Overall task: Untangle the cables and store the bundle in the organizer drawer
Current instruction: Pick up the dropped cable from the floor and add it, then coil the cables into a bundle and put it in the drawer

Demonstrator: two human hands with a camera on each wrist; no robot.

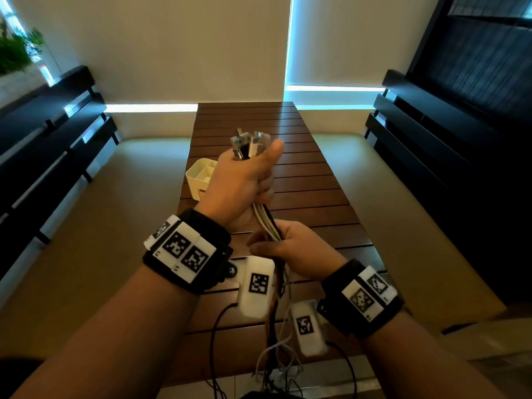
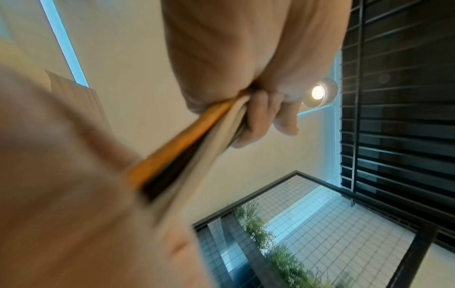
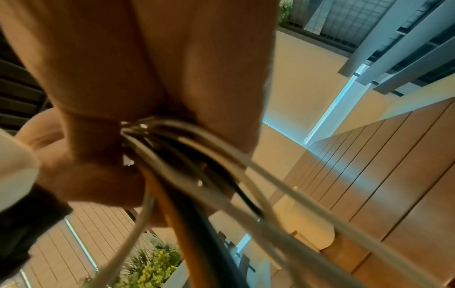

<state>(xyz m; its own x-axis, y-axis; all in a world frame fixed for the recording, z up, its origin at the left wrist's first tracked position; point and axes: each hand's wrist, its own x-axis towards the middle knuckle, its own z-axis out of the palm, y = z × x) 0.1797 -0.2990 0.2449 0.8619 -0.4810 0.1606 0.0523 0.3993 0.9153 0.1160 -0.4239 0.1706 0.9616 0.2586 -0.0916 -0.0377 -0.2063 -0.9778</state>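
Observation:
My left hand is raised over the wooden slatted table and grips a bundle of cables, white, orange and black. Metal connector ends stick out above its fist. Just below, my right hand grips the same bundle, and the loose ends hang down past the table's near edge. The left wrist view shows fingers curled round the cables. In the right wrist view the cables fan out from under the palm. A white organizer stands on the table, partly hidden behind my left hand.
Dark slatted benches run along the left and the right of the table. A planter with green plants sits at the far left. Thin black wires dangle from the wrist cameras near the table's front edge.

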